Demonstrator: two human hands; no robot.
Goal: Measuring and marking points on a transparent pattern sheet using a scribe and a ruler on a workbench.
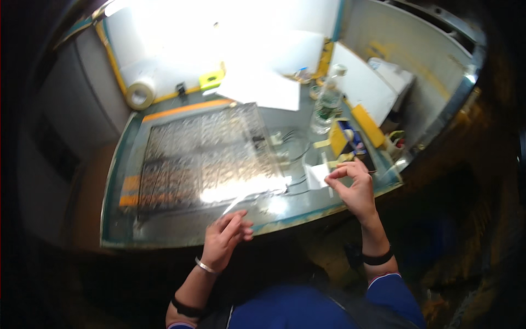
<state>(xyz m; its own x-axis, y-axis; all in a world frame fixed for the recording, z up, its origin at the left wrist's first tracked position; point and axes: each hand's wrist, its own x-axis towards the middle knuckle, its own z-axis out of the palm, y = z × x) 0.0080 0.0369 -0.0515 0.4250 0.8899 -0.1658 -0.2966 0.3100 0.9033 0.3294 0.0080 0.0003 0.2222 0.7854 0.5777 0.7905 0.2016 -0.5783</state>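
At lower centre, the left hand point(224, 237) pinches the near corner of a clear patterned plastic sheet point(211, 156); at right, the right hand point(355, 189) pinches a small pale strip point(329, 183).

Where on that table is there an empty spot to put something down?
Bare tabletop shows along the near edge, between the big clear patterned sheet and the left hand. More shows beside the tape roll at the far left. The right side is crowded: bottle, yellow pieces and small items by the right hand.
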